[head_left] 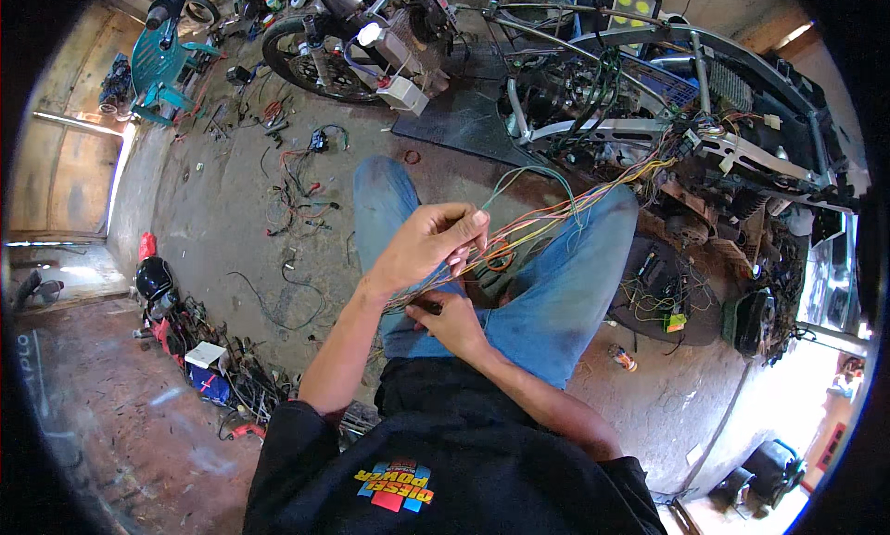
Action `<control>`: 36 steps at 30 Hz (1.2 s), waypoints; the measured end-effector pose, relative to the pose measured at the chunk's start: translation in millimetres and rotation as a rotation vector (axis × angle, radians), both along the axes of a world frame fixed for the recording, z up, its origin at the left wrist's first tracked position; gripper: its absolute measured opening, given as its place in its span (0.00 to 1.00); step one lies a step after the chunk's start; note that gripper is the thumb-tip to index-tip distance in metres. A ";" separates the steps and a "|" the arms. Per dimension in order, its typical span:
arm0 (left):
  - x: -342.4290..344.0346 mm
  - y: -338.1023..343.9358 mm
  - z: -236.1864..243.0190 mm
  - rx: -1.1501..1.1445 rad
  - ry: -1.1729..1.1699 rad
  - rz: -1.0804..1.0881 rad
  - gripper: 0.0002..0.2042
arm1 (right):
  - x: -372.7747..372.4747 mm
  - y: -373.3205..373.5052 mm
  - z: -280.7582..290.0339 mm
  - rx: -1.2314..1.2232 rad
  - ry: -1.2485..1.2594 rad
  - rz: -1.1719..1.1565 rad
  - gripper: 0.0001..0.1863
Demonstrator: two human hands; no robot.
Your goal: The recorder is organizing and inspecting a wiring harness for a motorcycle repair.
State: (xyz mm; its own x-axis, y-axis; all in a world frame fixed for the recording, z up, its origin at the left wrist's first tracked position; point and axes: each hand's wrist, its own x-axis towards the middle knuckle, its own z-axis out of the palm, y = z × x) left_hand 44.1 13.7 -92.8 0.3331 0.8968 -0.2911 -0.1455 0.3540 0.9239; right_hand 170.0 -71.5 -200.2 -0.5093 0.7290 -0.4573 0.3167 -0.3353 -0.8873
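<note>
A long bundle of red, yellow and other coloured wires stretches from the motorcycle frame at the right, across my lap. My left hand is closed above it, with thumb and forefinger pinched at a green wire that arcs up and back toward the bundle. Below, my right hand curls around the bundle, its fingertips partly hidden under the wires. An orange loop of wire hangs between my knees. Past my hands, the wires trail off to the left beneath my left forearm.
Loose cables and connectors are strewn over the floor on the left. A motorcycle front wheel stands ahead. By my right knee lies a dark seat-like pad with thin wires on it, near a small bottle. A helmet sits far left.
</note>
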 end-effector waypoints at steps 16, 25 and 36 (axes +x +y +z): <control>19.6 3.4 -11.3 0.388 0.299 -0.147 0.15 | 48.8 29.0 31.7 0.283 -0.020 -0.343 0.10; -8.6 -12.8 -26.7 0.258 0.204 -0.061 0.20 | 39.6 34.3 30.8 0.281 0.066 -0.402 0.08; -67.7 -64.4 -74.1 0.143 0.311 0.658 0.21 | 39.5 47.1 30.6 0.052 0.185 -0.379 0.18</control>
